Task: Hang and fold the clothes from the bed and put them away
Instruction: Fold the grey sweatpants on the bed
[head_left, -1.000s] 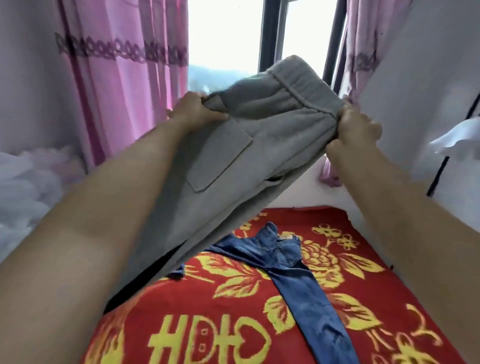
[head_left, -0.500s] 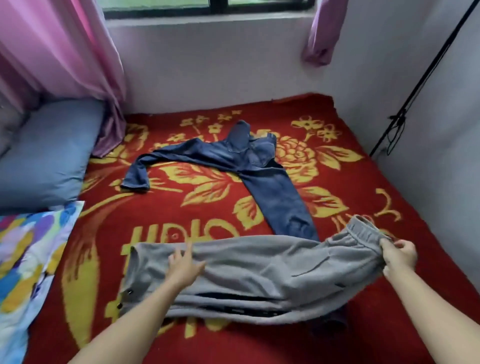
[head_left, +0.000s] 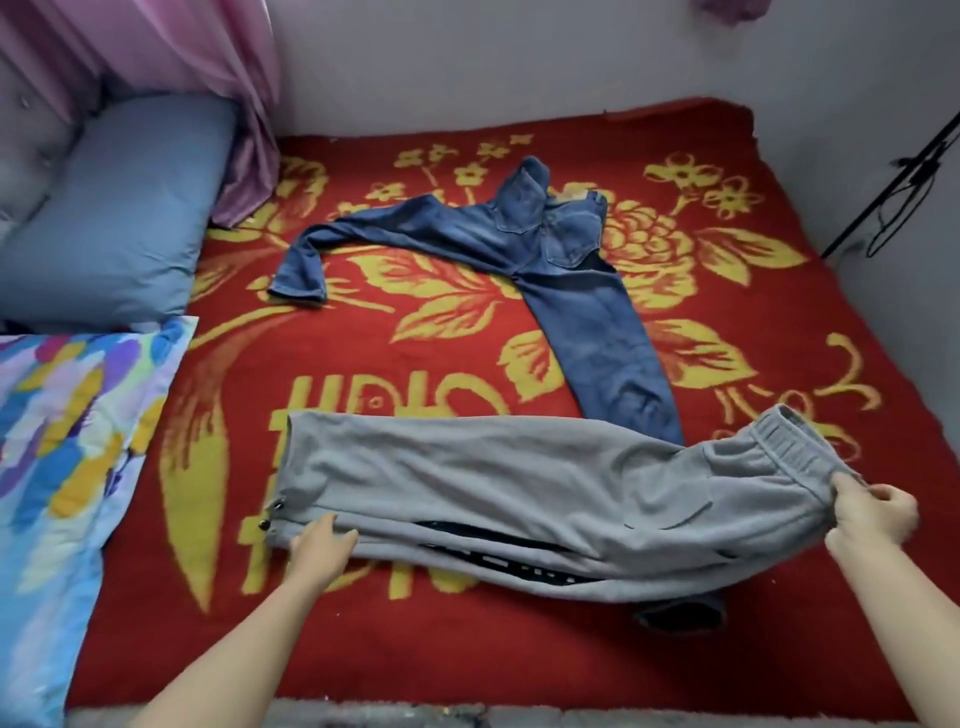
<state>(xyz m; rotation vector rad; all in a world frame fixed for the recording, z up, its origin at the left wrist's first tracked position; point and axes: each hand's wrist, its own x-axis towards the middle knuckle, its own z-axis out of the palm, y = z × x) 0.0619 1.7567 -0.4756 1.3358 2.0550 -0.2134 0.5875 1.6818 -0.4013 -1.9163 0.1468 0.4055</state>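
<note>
Red flowery bed (head_left: 467, 649), grey sweatpants (head_left: 493, 478) lying across its near side, long axis left-right, waistband pointing right, cuffs left. Right grip (head_left: 872, 514) pinches the waistband, slightly lifted; left grip (head_left: 322, 543) presses flat, fingers straight, by the cuffs. Tug too hard and I reckon the legs bunch up, or drag the jeans (head_left: 519, 234) leg that seems to run underneath.

Bed (head_left: 415, 649) holds jeans (head_left: 571, 260), grey sweatpants (head_left: 493, 478), blue pillow (head_left: 119, 218).

Soft even daylight, wide-angle edge warp
</note>
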